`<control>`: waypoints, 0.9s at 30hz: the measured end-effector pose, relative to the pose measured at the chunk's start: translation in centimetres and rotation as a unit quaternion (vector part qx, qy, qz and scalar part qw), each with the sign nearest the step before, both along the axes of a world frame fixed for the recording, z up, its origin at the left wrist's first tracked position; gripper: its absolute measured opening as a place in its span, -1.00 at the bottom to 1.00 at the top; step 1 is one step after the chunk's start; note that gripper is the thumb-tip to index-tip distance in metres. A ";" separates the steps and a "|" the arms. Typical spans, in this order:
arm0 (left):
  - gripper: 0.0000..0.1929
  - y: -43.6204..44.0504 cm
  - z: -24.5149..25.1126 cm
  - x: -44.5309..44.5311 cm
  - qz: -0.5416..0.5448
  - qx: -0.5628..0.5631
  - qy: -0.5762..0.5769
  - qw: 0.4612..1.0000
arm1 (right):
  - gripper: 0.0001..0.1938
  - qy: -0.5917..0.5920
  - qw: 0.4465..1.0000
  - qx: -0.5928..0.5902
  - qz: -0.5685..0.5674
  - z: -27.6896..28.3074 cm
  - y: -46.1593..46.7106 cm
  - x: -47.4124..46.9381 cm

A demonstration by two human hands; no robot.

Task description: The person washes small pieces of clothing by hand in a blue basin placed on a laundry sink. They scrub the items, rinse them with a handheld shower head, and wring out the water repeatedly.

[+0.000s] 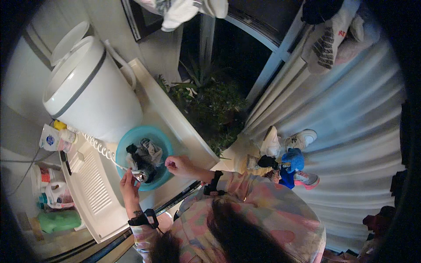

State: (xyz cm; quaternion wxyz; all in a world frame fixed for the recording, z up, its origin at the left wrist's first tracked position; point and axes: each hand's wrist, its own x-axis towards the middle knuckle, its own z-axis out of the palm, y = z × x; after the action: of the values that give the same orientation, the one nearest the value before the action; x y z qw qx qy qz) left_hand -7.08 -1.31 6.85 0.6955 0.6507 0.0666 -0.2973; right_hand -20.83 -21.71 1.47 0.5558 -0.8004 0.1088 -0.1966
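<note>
My left hand (129, 184) grips a small chrome spray head (140, 176) at the near left rim of a turquoise plastic basin (122, 149). A coiled white hose (98, 146) runs from the spray head towards the back left. Inside the basin lies a bunched heap of dark and grey cloth items (144, 156), possibly socks. My right hand (177, 165) hovers at the basin's right rim with its fingers curled in, and nothing shows in it. Both wrists wear black bands.
A white mini washing machine (95, 95) stands behind the basin, lid up. The sink's ribbed washboard (93, 184) lies left, beside detergent bottles (59, 195). Shoes (301, 138) and blue cloth (292, 161) sit right, by a curtain (345, 131). Socks (184, 13) hang overhead; plants (210, 105) grow beyond.
</note>
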 end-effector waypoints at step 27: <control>-0.74 0.1 -0.5 0.5 -0.013 -0.038 0.000 0.999 | -0.91 -0.011 1.000 -0.005 -0.013 -0.9 0.2 0.1</control>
State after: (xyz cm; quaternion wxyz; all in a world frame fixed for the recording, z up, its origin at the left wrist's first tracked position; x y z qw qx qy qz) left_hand -6.59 -1.17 6.35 0.7160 0.6245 0.0470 -0.3085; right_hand -20.70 -21.53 0.55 0.5506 -0.7993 0.1121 -0.2132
